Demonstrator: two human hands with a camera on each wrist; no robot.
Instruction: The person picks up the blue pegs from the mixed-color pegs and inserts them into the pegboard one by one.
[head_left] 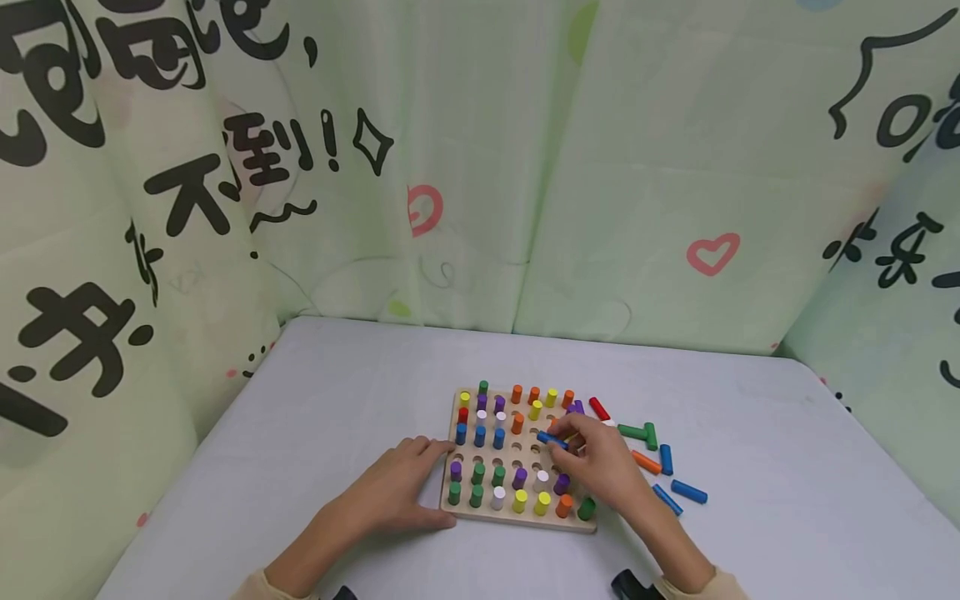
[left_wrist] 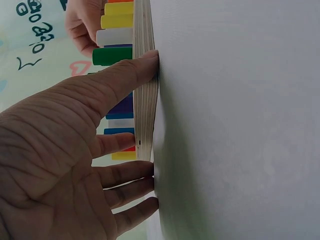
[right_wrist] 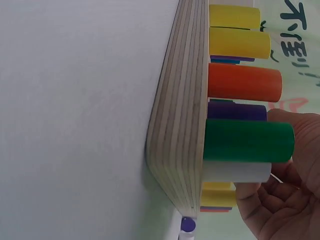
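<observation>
One blue peg [head_left: 552,439], pinched in the right hand's [head_left: 600,467] fingers above the wooden pegboard's [head_left: 517,518] middle holes, could knock neighbouring standing pegs, though the left hand [head_left: 397,492], fingers straight, braces the board's edge on the surface [head_left: 300,433].

right hand [head_left: 600,467] pinching blue peg [head_left: 551,439], pegboard [head_left: 517,521]

I see the pegboard [head_left: 491,515] lying flat on the table [head_left: 315,400], near its front middle. Pegs stand upright in its holes. My left grip [head_left: 397,492] rests against the board's left edge; my right grip [head_left: 600,467] sits over its right half, pinching a peg [head_left: 551,439]. Loose pegs [head_left: 660,467] lie on the table just right of the board.
</observation>
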